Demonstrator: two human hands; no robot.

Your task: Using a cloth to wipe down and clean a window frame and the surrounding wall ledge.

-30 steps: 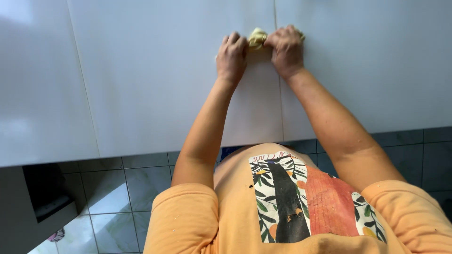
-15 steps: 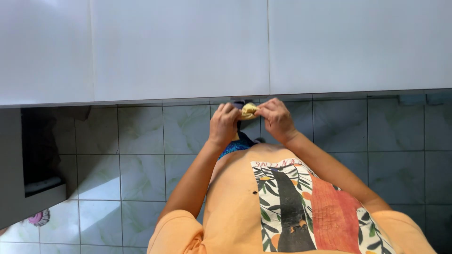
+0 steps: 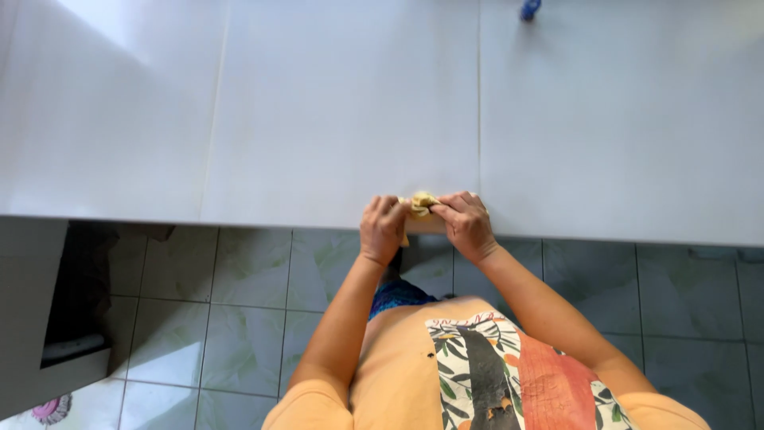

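Both my hands hold a small crumpled yellow cloth (image 3: 420, 203) between them at the near edge of a white tiled counter (image 3: 318, 119). My left hand (image 3: 383, 228) grips its left end with curled fingers. My right hand (image 3: 464, 223) pinches its right end between thumb and fingers. The cloth sits bunched tightly, just over the counter's front edge.
A small blue object (image 3: 530, 9) lies at the far edge of the counter, top right. Below the counter is a grey-green tiled floor (image 3: 255, 302). A dark opening under the counter (image 3: 76, 295) is at the left. My orange shirt (image 3: 493, 382) fills the bottom.
My hands with the cloth drew back from the counter's middle toward my body, then rose again to the counter's near edge. The view shifted with my head.
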